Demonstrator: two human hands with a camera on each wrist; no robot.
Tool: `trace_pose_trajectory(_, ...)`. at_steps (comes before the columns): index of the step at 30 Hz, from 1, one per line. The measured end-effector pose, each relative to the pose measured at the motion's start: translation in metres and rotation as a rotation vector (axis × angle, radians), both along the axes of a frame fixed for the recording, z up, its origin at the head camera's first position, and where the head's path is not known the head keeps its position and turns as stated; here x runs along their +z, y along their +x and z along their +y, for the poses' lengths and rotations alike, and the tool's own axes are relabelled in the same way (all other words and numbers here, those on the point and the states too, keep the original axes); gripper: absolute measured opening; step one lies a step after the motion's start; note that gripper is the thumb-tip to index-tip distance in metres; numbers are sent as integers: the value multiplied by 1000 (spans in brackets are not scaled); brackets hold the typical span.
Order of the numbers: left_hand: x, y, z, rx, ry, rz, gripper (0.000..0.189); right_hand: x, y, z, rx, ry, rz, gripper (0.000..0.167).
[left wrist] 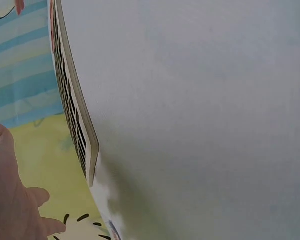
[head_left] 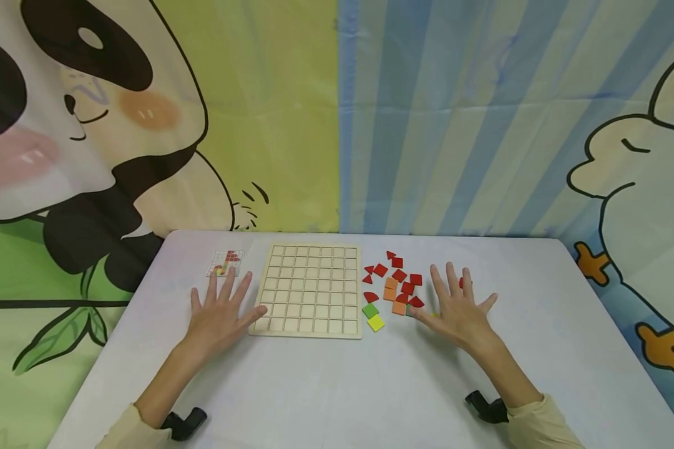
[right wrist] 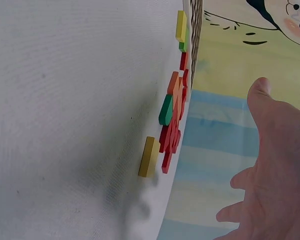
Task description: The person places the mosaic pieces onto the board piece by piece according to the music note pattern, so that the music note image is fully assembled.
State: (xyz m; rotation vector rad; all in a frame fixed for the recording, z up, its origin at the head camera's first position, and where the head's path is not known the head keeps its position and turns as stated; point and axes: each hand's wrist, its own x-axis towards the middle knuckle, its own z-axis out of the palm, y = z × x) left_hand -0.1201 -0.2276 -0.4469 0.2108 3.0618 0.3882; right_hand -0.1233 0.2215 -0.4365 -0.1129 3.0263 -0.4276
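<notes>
Both hands are held above the white table with fingers spread, holding nothing. My left hand [head_left: 216, 324] is over the left side of the wooden grid board [head_left: 313, 290], its thumb overlapping the board's edge in the head view. Just beyond its fingertips lies a small printed pattern card [head_left: 224, 259]. My right hand [head_left: 459, 315] hovers right of a scatter of flat coloured blocks, partly covering some. Among these are red squares [head_left: 380, 270], orange squares [head_left: 390, 294], a light green block [head_left: 370, 310] and a yellow square [head_left: 376, 322]. The right wrist view also shows a dark green block [right wrist: 165, 110].
The white table [head_left: 326, 393] reaches back to a printed cloth [head_left: 281, 112] with a panda and stripes. Black wrist straps [head_left: 185, 425] sit by both sleeves. Another yellow block [right wrist: 149, 157] stands out nearest in the right wrist view.
</notes>
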Motion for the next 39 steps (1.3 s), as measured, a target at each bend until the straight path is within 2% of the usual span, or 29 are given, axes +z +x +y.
trace_pose_trajectory(6,-4,1,0,-28,-17,13,87,1,1,-3,10,11,2,105)
trace_pose_trajectory(13,2,-2,3,-95,-31,19,84,-1,-2,-7,41,37,23,104)
trace_pose_trajectory(19,-2,-7,2,-139,67,-24,81,1,-7,-8,113,65,52,99)
trace_pose_trajectory(23,-4,-13,3,-163,113,-42,81,7,-17,-4,150,80,46,96)
trace_pose_trajectory(26,-4,-22,2,-154,187,-70,82,13,-31,0,173,39,18,84)
trace_pose_trajectory(31,-5,-37,-2,-119,348,-119,85,14,-57,6,213,-61,-37,56)
trace_pose_trajectory(35,-10,-42,-4,-82,383,-138,86,9,-71,10,286,-107,-91,44)
trace_pose_trajectory(39,-13,-41,0,-46,393,-170,81,5,-75,11,336,-126,-134,37)
